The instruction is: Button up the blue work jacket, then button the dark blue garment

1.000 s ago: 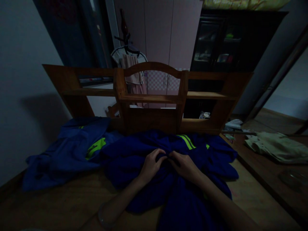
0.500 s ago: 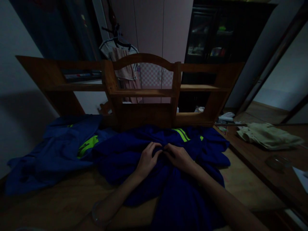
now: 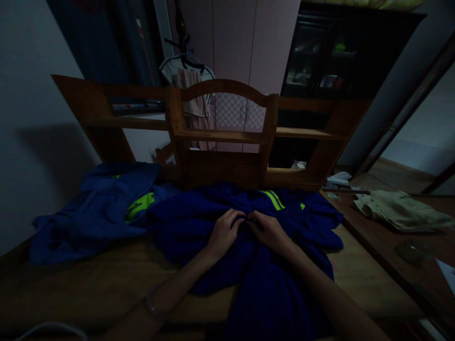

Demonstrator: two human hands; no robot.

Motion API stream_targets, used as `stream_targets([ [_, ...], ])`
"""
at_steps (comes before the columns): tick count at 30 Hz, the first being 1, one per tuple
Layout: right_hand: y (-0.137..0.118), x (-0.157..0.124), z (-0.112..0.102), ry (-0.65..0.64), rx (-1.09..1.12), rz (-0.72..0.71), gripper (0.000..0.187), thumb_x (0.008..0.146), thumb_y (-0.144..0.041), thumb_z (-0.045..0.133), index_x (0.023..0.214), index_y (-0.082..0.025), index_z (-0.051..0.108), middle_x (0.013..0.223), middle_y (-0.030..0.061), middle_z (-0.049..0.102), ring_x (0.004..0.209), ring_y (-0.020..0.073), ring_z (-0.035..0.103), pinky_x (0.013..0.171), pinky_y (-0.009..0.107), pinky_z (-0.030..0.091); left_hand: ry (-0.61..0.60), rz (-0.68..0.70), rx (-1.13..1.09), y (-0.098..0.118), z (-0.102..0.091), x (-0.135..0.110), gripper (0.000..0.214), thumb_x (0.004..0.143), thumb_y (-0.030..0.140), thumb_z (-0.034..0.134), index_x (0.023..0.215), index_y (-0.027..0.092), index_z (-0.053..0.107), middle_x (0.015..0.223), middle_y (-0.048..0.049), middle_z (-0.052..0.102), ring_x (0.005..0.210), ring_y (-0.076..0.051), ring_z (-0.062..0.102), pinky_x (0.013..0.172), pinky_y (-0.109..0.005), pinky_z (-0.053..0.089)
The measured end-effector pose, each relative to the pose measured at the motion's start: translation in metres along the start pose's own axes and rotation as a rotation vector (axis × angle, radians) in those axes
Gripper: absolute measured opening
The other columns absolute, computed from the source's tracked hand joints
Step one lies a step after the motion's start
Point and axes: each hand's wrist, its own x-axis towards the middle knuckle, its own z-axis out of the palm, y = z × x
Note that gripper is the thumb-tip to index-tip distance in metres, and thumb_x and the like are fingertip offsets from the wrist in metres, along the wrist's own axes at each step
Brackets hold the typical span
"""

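A dark blue garment (image 3: 199, 222) with yellow-green stripes lies crumpled over the wooden desk (image 3: 117, 284), part of it hanging past the front edge. My left hand (image 3: 227, 232) pinches its cloth near the middle. Close beside it, fingertips almost meeting, my right hand (image 3: 272, 232) is also closed on the cloth. The small bit of fabric between the fingertips is too dark to make out. To the left lies a lighter blue garment (image 3: 103, 213) with a yellow-green patch, apart from both hands.
A wooden shelf rack (image 3: 220, 136) stands along the desk's back. On the brown table (image 3: 380, 251) at right are folded pale cloth (image 3: 401, 208), a glass ashtray-like dish (image 3: 414, 251) and white paper (image 3: 447, 274). A white cable (image 3: 53, 326) shows at lower left.
The view has shifted, so everything appears a little further right. Both hands keep their pinch on the dark blue garment, with only slight finger movement.
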Motion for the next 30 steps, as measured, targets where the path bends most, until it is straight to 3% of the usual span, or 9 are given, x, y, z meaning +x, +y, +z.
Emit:
stream_targets([
  [8, 0.0008, -0.0002, 0.0019, 0.007, 0.018, -0.005, 0.01, 0.089, -0.022, 0.049, 0.098, -0.023, 0.054, 0.089, 0.001, 0.064, 0.079, 0.0151, 0.062, 0.072, 0.025, 0.045, 0.045, 0.021, 0.038, 0.0042, -0.0009, -0.0015, 0.018, 0.09, 0.022, 0.045, 0.093, 0.024, 0.062, 0.091, -0.0013, 0.064, 0.089, -0.016, 0.06, 0.085, -0.029, 0.045],
  [16, 0.0007, -0.0008, 0.0001, 0.004, 0.023, 0.013, 0.012, 0.089, -0.02, 0.047, 0.098, -0.023, 0.055, 0.088, 0.0014, 0.064, 0.079, 0.0154, 0.062, 0.068, 0.024, 0.045, 0.021, 0.017, 0.035, 0.0039, -0.0031, -0.0014, 0.016, 0.081, 0.027, 0.06, 0.096, 0.023, 0.061, 0.093, -0.0013, 0.064, 0.092, -0.018, 0.06, 0.085, -0.03, 0.046],
  [30, 0.0017, -0.0005, 0.0005, -0.002, 0.031, -0.004, 0.011, 0.089, -0.021, 0.048, 0.097, -0.023, 0.054, 0.088, 0.0018, 0.064, 0.078, 0.0153, 0.062, 0.069, 0.024, 0.046, 0.002, 0.005, 0.045, 0.0009, -0.0017, -0.0015, 0.015, 0.085, 0.021, 0.053, 0.098, 0.025, 0.06, 0.096, 0.0001, 0.063, 0.093, -0.017, 0.059, 0.085, -0.028, 0.045],
])
